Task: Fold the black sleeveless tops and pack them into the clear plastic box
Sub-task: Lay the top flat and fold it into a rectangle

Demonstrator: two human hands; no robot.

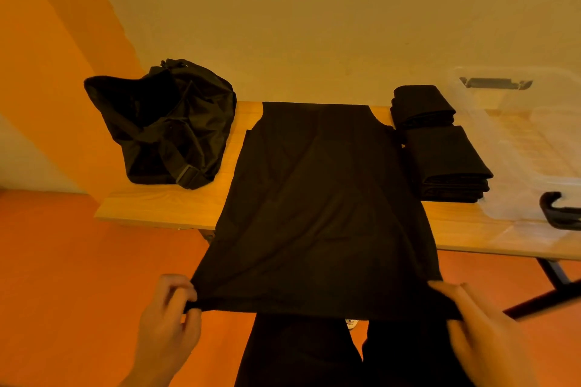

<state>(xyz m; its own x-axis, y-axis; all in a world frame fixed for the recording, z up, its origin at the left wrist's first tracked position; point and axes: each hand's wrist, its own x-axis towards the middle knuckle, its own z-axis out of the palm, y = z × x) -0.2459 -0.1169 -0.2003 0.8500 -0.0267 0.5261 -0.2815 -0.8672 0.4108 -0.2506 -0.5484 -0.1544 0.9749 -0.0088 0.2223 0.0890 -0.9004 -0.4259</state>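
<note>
One black top (317,198) spread flat on table (157,207), neck toward wall, hem drawn off near edge. I note left hand (166,320) pinching left hem corner, fingers curled onto cloth. Right hand (481,333) grips right hem corner, blurred, thumb over fabric. Folded stack (446,163) just right of top, second stack (421,106) behind it, touching. Clear box (518,147) beside both stacks. Black bag (163,122) at table's left end, apart from top.

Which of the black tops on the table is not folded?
The black sleeveless top spread flat mid-table, its hem pinched by the left hand and right hand. The others sit folded in two piles beside the clear plastic box.
</note>
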